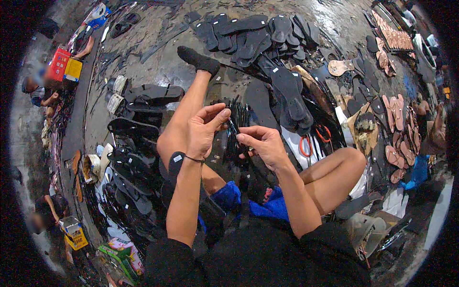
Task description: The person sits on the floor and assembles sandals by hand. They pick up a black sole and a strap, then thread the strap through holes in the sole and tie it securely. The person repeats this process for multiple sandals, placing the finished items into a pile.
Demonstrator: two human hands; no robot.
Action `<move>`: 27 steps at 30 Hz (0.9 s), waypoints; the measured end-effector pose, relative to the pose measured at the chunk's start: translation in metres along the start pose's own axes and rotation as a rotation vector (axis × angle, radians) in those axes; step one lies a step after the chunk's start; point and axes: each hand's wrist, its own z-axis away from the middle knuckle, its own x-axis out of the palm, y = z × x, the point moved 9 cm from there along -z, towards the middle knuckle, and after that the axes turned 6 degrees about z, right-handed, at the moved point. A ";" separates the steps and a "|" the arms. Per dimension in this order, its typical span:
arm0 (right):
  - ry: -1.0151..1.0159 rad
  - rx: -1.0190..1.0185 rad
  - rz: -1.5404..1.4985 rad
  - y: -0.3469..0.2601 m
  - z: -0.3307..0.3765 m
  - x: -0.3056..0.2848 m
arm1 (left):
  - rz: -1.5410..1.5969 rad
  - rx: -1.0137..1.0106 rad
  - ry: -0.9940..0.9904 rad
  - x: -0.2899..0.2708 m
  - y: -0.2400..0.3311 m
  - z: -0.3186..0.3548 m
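Head-height fisheye view, facing downward

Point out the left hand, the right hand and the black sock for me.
Left hand (202, 131): head view, on the middle of the hand.
Right hand (267, 150): head view, on the middle of the hand.
Black sock (199, 60): head view, mid-foot.

From where I watch, the left forearm (184, 205) rises nearly upright while the right forearm (299, 201) slants inward, bringing the hands close together but apart. My left hand (202, 130) angles its thumb and curled fingers rightward; my right hand (267, 147) points left, thumb near index, though I can't tell if either pinch closes.
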 end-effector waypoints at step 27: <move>0.049 -0.510 0.465 -0.058 0.069 0.067 | -0.789 0.265 0.360 -0.081 0.040 0.176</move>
